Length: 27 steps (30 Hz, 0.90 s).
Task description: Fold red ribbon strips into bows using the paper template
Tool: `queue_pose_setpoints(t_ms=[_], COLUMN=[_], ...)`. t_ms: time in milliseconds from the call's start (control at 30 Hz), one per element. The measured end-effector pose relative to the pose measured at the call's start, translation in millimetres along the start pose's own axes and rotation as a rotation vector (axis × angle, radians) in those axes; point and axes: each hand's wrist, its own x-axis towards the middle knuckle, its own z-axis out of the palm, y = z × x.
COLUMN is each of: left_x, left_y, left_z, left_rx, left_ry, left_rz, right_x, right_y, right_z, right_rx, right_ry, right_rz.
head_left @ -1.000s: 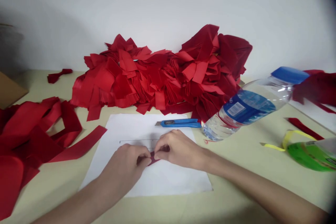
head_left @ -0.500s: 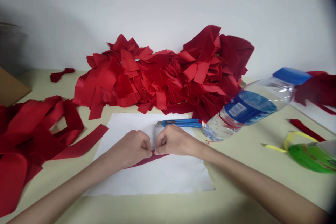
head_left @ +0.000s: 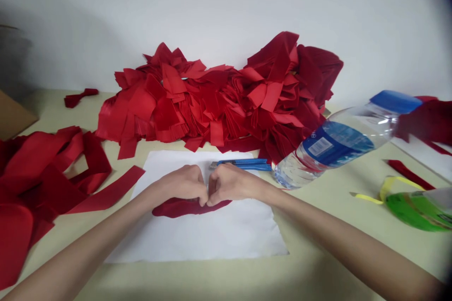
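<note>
Over a white sheet [head_left: 212,240], my left hand [head_left: 187,184] and my right hand [head_left: 235,183] meet at their fingertips. Both are closed in a pinch on a dark red cloth piece [head_left: 183,208], near its middle. The piece lies lengthwise from left to right, its left end spread below my left hand. Just behind my right hand, a blue cutter knife [head_left: 250,164] rests on the top edge of the sheet.
A large heap of red strips [head_left: 212,103] lies against the wall. Loose red ribbon [head_left: 45,164] covers the left side. At right are a clear bottle with a blue cap [head_left: 328,143], a green-labelled bottle [head_left: 416,211] and a yellow strip [head_left: 369,198].
Both hands have shifted slightly up, and the left one's knuckles are raised. More of the red piece shows below my left hand.
</note>
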Motion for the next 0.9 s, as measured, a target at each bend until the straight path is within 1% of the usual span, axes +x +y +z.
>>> queue_pose_setpoints(t_ms=[67,167,233,367,467,600,733,833,900], left_x=[1,-4,-13,-33,-42,-46,-46,-47,-48], left_y=[-2,-5,-6,-8,-12,-19,-28,-35,-38], left_z=[1.1,5.9,11.7,27.4,38.9,49.5,55.0,56.6,56.9], left_rx=[0.006,0.026,0.043,0.103,0.231,0.482,0.667,0.750,0.821], left_ry=[0.005,0.060,0.120,0.280,0.420,0.550,0.648,0.687,0.699], left_rz=[0.018,0.069,0.122,0.209,0.271,0.441,0.612,0.743,0.820], right_x=[0,-6,-14,-29,-34,-34,-34,-33,-34], right_y=[-1,-3,-4,-2,0,3,11,19,22], right_z=[-1,0,5,18,24,27,35,42,45], right_rx=[-0.007,-0.009,-0.042,-0.178,-0.266,-0.433,-0.608,-0.731,-0.769], right_ry=[-0.013,-0.014,0.039,0.209,0.246,0.252,0.332,0.400,0.435], right_rz=[-0.019,-0.064,-0.119,-0.271,-0.362,-0.436,-0.527,-0.621,-0.680])
